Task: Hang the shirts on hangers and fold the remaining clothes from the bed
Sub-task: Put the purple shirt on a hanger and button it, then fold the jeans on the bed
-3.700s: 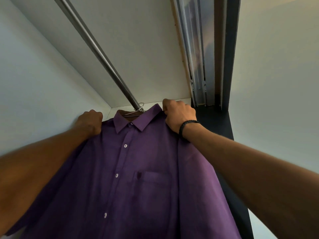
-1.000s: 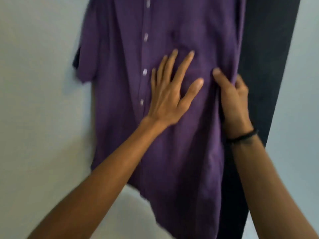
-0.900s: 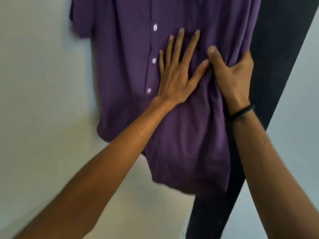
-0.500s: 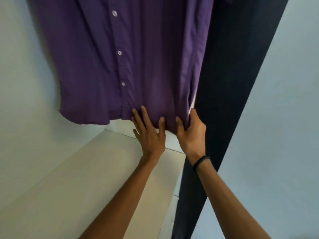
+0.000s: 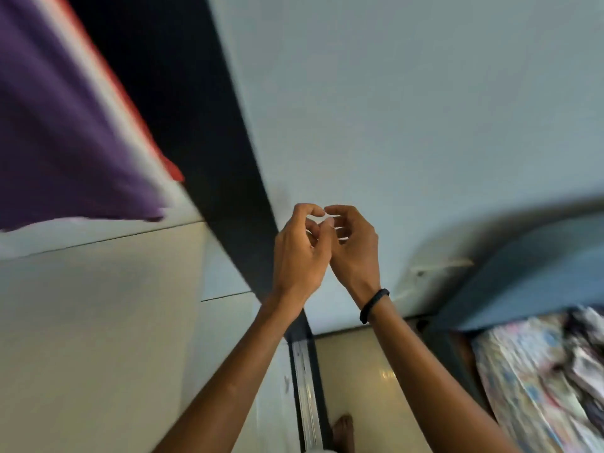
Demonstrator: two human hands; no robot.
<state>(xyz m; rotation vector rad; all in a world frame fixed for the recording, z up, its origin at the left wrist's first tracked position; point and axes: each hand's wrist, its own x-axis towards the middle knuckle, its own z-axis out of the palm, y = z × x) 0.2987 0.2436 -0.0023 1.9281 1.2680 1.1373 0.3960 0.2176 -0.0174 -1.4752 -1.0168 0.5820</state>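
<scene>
The purple shirt [image 5: 62, 125] hangs inside the wardrobe at the upper left, blurred, with a strip of red cloth [image 5: 153, 138] behind its right edge. My left hand [image 5: 299, 250] and my right hand [image 5: 354, 246] are in mid-air in front of the pale wardrobe door, side by side and touching. Their fingers are loosely curled and hold nothing. The bed [image 5: 529, 380] with a patterned sheet shows at the lower right, with dark and light clothes [image 5: 585, 351] lying on it, blurred.
A dark wardrobe door frame [image 5: 209, 135] runs down the middle, with its sliding track [image 5: 305, 380] at floor level. A cream shelf [image 5: 98, 322] lies under the shirt. A pale bundle [image 5: 434, 273] sits by the bed's head. Tiled floor [image 5: 369, 397] lies between wardrobe and bed.
Both hands have let go of the purple shirt's hem and come away together. The view has swung right and down, bringing the bed into sight.
</scene>
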